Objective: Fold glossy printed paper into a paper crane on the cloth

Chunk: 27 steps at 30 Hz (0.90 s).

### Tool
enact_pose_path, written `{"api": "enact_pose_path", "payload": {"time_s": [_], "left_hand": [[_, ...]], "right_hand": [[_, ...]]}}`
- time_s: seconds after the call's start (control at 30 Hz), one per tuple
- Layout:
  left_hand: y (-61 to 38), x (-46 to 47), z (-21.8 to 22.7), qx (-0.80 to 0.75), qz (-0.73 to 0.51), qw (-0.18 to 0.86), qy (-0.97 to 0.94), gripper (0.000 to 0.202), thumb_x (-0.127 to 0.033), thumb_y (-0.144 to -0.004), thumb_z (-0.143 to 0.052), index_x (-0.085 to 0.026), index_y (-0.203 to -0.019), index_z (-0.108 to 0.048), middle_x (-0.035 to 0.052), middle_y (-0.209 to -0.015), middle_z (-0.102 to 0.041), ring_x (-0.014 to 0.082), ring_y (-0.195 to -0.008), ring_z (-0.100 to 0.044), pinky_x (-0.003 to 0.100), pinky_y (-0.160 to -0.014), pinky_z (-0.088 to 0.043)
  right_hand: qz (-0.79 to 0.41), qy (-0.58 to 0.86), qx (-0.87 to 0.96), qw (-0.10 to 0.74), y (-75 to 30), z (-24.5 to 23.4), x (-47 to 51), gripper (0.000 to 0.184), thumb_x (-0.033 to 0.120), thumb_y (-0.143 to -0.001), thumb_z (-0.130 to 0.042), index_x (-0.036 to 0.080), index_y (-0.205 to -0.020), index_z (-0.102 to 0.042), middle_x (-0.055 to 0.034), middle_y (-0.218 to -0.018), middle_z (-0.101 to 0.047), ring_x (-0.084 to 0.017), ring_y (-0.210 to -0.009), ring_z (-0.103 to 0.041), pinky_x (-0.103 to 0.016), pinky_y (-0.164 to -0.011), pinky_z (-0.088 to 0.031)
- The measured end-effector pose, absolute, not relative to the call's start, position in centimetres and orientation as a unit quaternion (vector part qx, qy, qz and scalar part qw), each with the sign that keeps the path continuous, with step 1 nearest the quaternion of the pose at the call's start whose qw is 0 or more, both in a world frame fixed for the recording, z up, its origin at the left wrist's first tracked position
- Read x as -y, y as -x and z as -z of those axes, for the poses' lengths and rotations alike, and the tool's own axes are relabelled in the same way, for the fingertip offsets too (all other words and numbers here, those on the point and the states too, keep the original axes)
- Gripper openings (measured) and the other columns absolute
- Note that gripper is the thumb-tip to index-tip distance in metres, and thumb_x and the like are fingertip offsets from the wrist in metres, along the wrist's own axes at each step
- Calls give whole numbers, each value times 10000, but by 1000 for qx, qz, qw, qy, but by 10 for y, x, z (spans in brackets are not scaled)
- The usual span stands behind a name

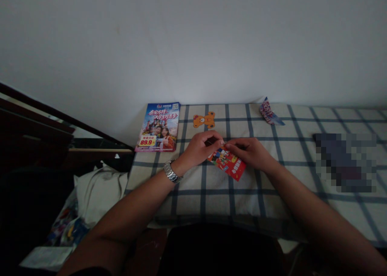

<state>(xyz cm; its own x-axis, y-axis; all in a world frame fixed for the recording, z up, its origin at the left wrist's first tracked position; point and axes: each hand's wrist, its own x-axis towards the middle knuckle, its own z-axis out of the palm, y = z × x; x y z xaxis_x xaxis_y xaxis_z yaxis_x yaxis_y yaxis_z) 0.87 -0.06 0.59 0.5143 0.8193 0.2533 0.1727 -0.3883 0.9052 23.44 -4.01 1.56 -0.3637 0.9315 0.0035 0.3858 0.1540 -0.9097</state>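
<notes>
Both of my hands pinch the top edge of a red printed leaflet (230,163), which shows small colourful figures and white lettering. My left hand (203,147) has a metal watch (172,172) on its wrist; its thumb and forefinger are closed on the leaflet's upper corner. Right beside it, my right hand (250,151) grips the same edge with bent fingers. The leaflet hangs tilted over the checked cloth (199,191). Between the fingertips, the paper's edge is partly hidden.
A stack of blue and pink flyers (159,126) lies at the cloth's left end. An orange bear figure (204,120) is beyond my hands. A folded flyer (269,113) rests near the wall (211,46). A pixelated dark object (344,163) lies right. White bags (99,191) stand lower left.
</notes>
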Motion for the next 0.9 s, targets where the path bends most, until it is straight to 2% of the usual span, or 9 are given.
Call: {"api": "enact_pose_path", "payload": {"time_s": [0.17,0.3,0.4,0.57,0.73,0.9], "left_hand": [[-9,1,-5,-341,-365,459,-735,281,-445,-992,-667,-176,-925,-714,28,-848,-733,135,-753,-663,239,-685,-497],[-10,-1,-3,-350,-356,453,-738,298,-464,-996,-653,-179,-938,-719,37,-884,-742,148,-793,-672,254,-726,-517],[-8,-4,-1,-345,-346,456,-744,321,-487,-1001,-643,-179,-956,-721,35,-886,-737,146,-785,-661,251,-704,-500],[-6,-4,-2,-346,-321,426,-772,377,-510,-1035,-586,-179,-916,-725,8,-785,-689,126,-695,-592,243,-632,-428],[-6,-3,-2,-363,-331,400,-774,361,-486,-1048,-577,-182,-938,-736,5,-797,-695,126,-701,-593,242,-635,-422],[-5,-5,-3,-365,-342,400,-768,352,-477,-1043,-591,-180,-927,-740,15,-837,-723,137,-735,-620,246,-646,-433]], "right_hand": [[-431,487,705,281,-236,-18,39,424,512,-1019,-581,163,-923,-802,-20,-725,-739,-124,-592,-578,-239,-525,-401],[-414,494,710,283,-237,-17,39,424,519,-1018,-582,169,-911,-796,-20,-722,-733,-133,-610,-589,-245,-547,-412],[-410,502,707,284,-238,-16,38,432,534,-1014,-580,175,-915,-798,-23,-729,-735,-141,-617,-595,-251,-557,-423],[-416,510,694,291,-239,-15,37,464,571,-997,-588,169,-904,-801,-33,-724,-740,-148,-609,-591,-255,-539,-416],[-442,501,694,269,-244,-16,35,506,597,-999,-566,161,-909,-806,-29,-711,-727,-146,-596,-570,-256,-522,-397],[-445,497,701,254,-249,-15,33,467,567,-1001,-580,160,-925,-796,-25,-732,-719,-141,-618,-563,-255,-552,-408]]}}
